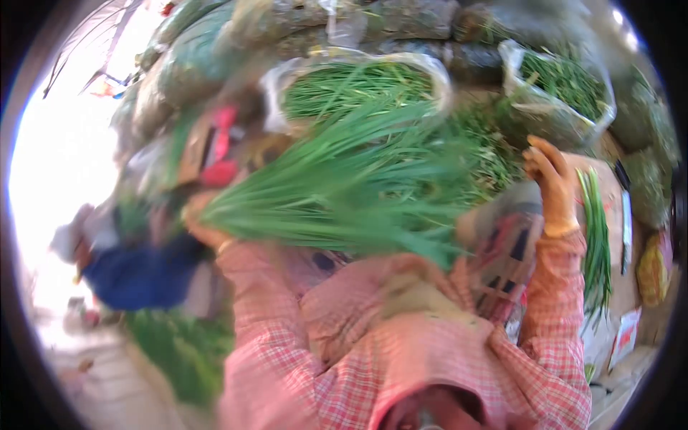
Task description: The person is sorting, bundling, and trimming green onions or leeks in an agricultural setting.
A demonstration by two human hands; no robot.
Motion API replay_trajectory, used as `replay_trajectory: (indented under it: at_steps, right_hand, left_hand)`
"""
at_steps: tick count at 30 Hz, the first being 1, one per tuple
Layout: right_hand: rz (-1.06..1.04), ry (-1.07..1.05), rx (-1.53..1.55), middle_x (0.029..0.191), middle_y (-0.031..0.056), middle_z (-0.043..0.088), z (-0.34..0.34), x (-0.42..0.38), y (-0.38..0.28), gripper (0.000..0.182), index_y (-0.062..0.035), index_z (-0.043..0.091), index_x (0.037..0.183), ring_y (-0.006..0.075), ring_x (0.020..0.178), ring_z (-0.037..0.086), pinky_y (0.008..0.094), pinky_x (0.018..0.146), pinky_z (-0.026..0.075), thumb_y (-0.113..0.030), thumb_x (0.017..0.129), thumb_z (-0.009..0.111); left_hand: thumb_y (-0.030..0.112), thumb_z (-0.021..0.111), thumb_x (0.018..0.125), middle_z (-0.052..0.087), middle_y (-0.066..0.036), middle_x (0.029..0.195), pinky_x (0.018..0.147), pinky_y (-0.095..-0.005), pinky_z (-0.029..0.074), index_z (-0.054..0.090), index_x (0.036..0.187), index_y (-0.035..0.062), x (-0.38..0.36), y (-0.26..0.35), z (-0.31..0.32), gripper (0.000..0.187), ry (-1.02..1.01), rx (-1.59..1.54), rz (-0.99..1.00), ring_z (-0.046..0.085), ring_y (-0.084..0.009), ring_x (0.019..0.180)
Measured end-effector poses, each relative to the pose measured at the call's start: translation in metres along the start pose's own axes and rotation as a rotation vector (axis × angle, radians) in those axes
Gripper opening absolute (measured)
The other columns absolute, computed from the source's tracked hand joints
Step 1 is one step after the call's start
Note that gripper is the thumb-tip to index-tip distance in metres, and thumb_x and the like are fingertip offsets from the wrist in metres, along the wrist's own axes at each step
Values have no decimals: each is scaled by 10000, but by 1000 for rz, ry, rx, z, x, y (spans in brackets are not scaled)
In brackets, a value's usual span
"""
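A large fanned bunch of long green stalks (344, 179) stretches across the middle of the view, blurred by motion. My left hand (206, 218) is closed round its narrow end, and the loose leaves spread to the right over my lap. My right hand (552, 175) is raised at the right with its fingers apart, holding nothing. Beside my right forearm, a smaller bundle of green stalks (595, 244) lies on a board (573, 163).
A plastic-lined container of cut greens (443, 86) stands ahead, another bag of greens (609, 118) at upper right. Loose leaves (494, 154) lie between them. A knife (626, 229) rests on the board's right side. Stuffed plastic sacks (408, 21) line the back. Dark blue cloth (143, 276) is at left.
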State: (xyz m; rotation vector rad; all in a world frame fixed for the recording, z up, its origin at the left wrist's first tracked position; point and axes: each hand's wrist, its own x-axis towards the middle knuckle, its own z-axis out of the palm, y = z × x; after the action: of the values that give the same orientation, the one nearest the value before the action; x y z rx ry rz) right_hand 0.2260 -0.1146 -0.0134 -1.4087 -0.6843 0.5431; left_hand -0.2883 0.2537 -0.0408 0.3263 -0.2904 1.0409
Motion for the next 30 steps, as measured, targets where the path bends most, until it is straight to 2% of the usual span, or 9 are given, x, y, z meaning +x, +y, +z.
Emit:
replay_trajectory:
  at_steps: [3,7,14,16,20,23,25,27,30]
  right_hand:
    - [136,15,115,916,39,579,-16,-20,41,260,-9,559,1083,80,701,513,202,629,411,-130,855,526]
    - [311,-31,85,858,23,586,-4,-35,55,283,-13,538,1126,70,685,518,180,616,405,-118,863,535]
    - [96,-145,-64,874,41,590,62,-21,-3,293,-26,559,1107,100,745,537,210,698,430,-65,818,537]
    - [-44,-207,-213,929,51,598,82,-21,-22,362,-46,537,1146,127,866,553,238,794,430,-33,785,565]
    - [-577,-228,-355,1137,180,529,101,-34,-114,729,-23,508,1166,326,1071,494,403,907,389,-208,520,790]
    - [-904,-372,-145,1102,189,471,146,-28,-151,964,-4,373,1245,349,1078,434,471,964,277,-305,432,796]
    - [-1129,-89,-194,1105,176,463,178,-21,-164,1094,23,382,1227,341,1088,422,522,986,226,-403,301,779]
    - [-1148,-57,-215,1096,161,473,153,-8,-182,1115,-2,343,1262,319,1089,431,529,993,217,-369,302,775]
    - [-1083,61,-547,1061,144,512,72,0,-189,1078,-19,241,1327,280,1049,493,523,976,261,-309,437,775]
  left_hand:
    - [284,560,767,468,41,745,800,-337,390,444,721,152,-28,61,15,182,-144,418,153,463,-105,749]
    - [266,544,774,482,23,765,780,-340,393,463,748,141,-29,95,50,151,217,567,459,473,-117,753]
    - [235,518,786,507,-7,801,746,-346,399,496,795,124,-7,78,90,114,380,610,536,492,-138,761]
    - [226,510,790,515,-16,811,736,-347,400,506,808,118,3,58,106,109,368,605,497,498,-144,763]
    - [208,495,797,529,-33,831,716,-350,403,525,835,108,49,-54,151,111,275,515,184,508,-157,768]
    - [195,484,802,540,-46,847,702,-353,406,539,855,101,47,-150,229,121,212,403,-52,516,-166,771]
    - [223,497,802,529,-64,895,750,-374,391,519,938,66,67,-205,250,209,-157,522,-201,506,-190,814]
    - [288,530,798,499,-90,981,857,-417,360,469,1090,2,97,-260,261,413,-735,749,-245,480,-233,896]
    - [256,536,812,487,-90,904,848,-393,392,477,1010,11,104,-350,298,320,-609,706,-344,476,-213,891]
